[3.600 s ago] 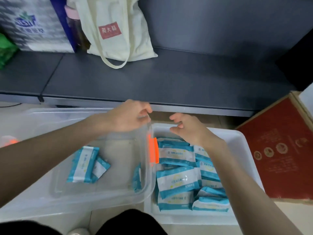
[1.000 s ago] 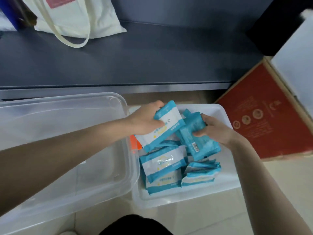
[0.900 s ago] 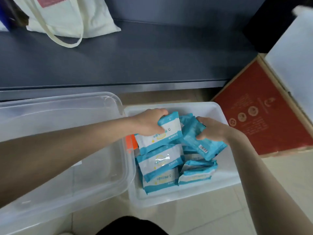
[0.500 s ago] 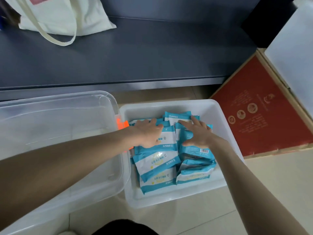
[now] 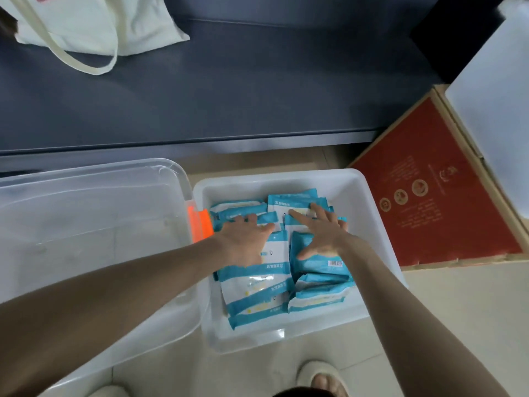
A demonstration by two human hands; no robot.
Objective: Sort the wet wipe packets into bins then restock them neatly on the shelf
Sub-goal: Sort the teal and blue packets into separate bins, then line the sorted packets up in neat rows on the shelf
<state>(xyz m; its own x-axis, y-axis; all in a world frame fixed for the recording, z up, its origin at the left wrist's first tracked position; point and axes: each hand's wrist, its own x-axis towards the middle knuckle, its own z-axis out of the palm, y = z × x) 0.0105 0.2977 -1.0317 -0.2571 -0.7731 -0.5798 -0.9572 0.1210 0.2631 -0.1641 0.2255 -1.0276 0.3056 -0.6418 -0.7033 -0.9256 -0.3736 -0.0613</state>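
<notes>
Pile of wet wipe packets (image 5: 257,296) being flattened in white bin (image 5: 366,219)

Both hands are reaching down into the white bin, which is sitting on the pale tiled floor (image 5: 446,310). The left hand (image 5: 246,242) is lying palm down on the left column of packets, its fingers straight and slightly spread, gripping nothing. The right hand (image 5: 323,236) is pressing palm down on the right column, its fingers splayed wide and its thumb stretching back toward the person; it, too, is pinching nothing. The fingertips of the two hands are pointing toward the far wall of the bin and are lying close together without touching.

The teal and white packets are lying in two rough overlapping columns inside the bin, most of them face up. One packet just under the right hand is showing a barcode (image 5: 335,263).

A clear bin (image 5: 86,210) is standing just beside the white bin on the left, with its orange latch (image 5: 199,224) sitting between the two. Beyond both bins a dark grey shelf (image 5: 243,96) is running across the view, and a cream tote bag (image 5: 94,24) is resting on its far left end. A red box (image 5: 443,202) is lying on the floor right of the white bin, with a white panel (image 5: 501,96) covering its far side. A foot in a pale slipper (image 5: 320,376) is showing at the bottom edge.
</notes>
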